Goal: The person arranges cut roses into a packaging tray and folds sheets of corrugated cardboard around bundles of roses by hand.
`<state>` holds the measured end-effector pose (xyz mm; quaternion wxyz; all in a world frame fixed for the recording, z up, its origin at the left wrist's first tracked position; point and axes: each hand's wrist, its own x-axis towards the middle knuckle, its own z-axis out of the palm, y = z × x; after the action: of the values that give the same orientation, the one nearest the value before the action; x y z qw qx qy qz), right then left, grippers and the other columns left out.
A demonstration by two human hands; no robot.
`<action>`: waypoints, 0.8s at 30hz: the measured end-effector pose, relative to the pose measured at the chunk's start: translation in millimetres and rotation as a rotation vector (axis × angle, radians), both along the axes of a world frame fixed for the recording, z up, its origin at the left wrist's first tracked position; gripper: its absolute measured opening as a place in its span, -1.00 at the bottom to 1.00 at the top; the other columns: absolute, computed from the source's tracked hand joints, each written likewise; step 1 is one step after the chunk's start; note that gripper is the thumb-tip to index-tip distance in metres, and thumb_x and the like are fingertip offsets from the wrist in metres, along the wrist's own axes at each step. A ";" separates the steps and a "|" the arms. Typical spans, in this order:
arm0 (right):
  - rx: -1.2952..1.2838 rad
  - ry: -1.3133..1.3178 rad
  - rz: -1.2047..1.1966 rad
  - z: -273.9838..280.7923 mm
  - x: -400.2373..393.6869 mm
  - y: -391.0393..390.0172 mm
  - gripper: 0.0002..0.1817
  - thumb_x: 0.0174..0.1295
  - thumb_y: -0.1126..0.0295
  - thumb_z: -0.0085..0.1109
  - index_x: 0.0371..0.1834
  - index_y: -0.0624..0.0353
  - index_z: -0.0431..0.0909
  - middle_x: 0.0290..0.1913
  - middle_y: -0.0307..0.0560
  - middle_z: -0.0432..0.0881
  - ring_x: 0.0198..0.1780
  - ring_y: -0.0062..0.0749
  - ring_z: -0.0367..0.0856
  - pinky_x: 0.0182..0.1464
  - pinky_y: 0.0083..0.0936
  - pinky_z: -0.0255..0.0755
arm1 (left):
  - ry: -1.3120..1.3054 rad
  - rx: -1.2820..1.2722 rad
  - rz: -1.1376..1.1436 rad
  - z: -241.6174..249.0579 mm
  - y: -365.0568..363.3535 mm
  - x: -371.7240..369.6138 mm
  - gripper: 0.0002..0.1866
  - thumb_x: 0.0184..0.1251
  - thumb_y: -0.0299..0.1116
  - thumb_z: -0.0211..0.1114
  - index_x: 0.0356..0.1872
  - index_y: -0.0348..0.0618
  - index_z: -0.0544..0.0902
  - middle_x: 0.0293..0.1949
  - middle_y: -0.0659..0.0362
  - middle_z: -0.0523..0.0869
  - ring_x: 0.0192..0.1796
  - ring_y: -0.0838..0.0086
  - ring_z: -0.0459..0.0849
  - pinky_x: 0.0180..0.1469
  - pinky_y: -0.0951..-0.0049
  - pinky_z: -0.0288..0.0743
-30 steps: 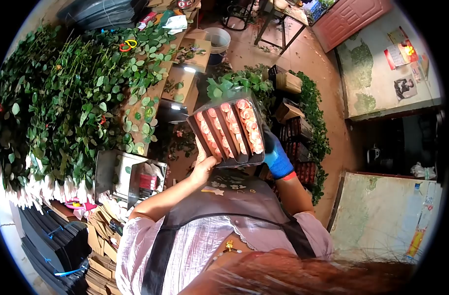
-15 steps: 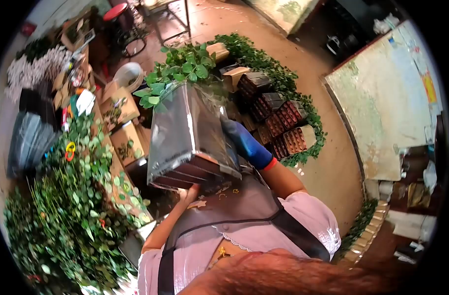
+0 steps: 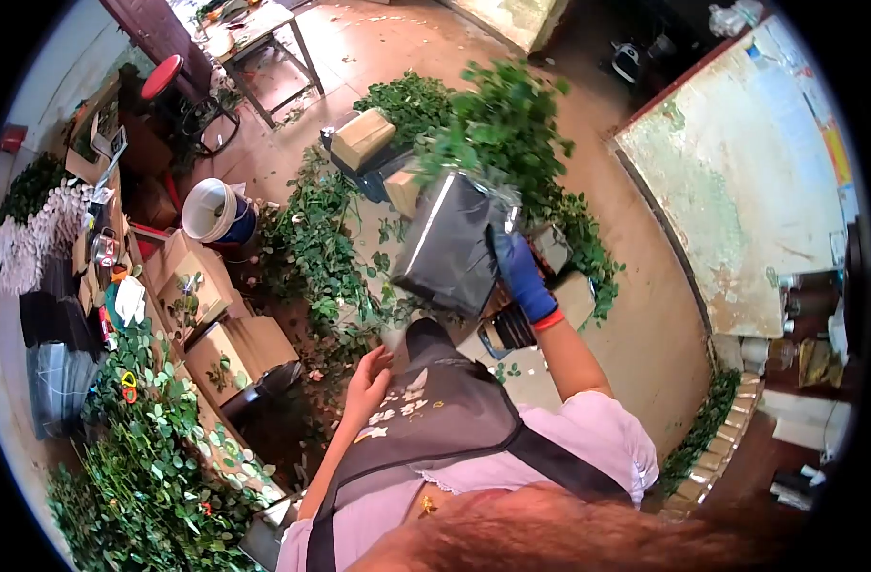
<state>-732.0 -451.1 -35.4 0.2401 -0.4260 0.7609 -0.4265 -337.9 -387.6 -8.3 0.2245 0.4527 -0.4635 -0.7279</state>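
A dark bundle in clear wrap (image 3: 445,243), with leafy green stems (image 3: 507,124) sticking out of its far end, hangs in front of me over the floor. My right hand (image 3: 523,276), in a blue glove with a red cuff, grips its right side; the fingertips are partly hidden. Bare and apart from the bundle, my left hand (image 3: 367,381) is held in front of my dark apron (image 3: 435,410) with its fingers spread and nothing in it. Below and right of the bundle, part of a dark stack (image 3: 507,332) shows.
Leafy stems (image 3: 326,238) lie on the floor beside a wrapped bundle (image 3: 362,138). A white bucket (image 3: 207,212), cardboard boxes (image 3: 235,353) and a leaf-covered bench (image 3: 202,419) are at the left. A red stool (image 3: 162,78) stands farther off. A pale board (image 3: 731,181) is at the right.
The bundle has moved right and away from my body, held by my gloved right hand. My left hand has let go of its near end. The view has shifted.
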 end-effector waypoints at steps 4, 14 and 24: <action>0.197 0.027 -0.134 -39.8 -95.9 -43.5 -0.28 0.46 -0.22 -0.03 -0.14 0.43 0.56 -0.23 0.39 0.68 -0.18 0.17 0.68 -0.10 -0.12 0.48 | -0.196 -0.075 0.059 17.1 -6.4 -18.0 -0.52 0.55 -0.50 0.08 0.44 -0.23 0.33 0.28 -0.02 0.59 0.33 0.34 0.57 0.36 0.38 0.39; 0.681 0.880 0.042 -138.0 -112.2 -80.8 -0.59 0.45 0.12 -0.09 0.09 0.18 0.57 0.09 0.31 0.68 0.15 0.14 0.66 0.16 0.02 0.55 | -0.205 -0.006 0.323 -26.7 51.3 -4.5 -0.51 0.52 -0.48 0.17 0.42 -0.23 0.36 0.20 0.06 0.67 0.22 0.48 0.62 0.28 0.50 0.44; 1.256 0.929 0.670 -105.5 -75.4 -106.0 -0.48 0.37 0.12 -0.08 0.33 0.01 0.59 0.45 -0.01 0.47 0.48 -0.01 0.40 0.48 0.08 0.21 | -0.237 -0.125 0.519 -12.8 99.1 24.3 -0.54 0.49 -0.46 0.20 0.37 -0.16 0.45 0.14 0.06 0.72 0.15 0.47 0.69 0.17 0.50 0.53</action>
<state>-807.4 -557.1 -140.8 0.2088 -0.5485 0.7113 0.3868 -313.6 -288.4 -21.2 0.3748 0.6233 -0.3994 -0.5581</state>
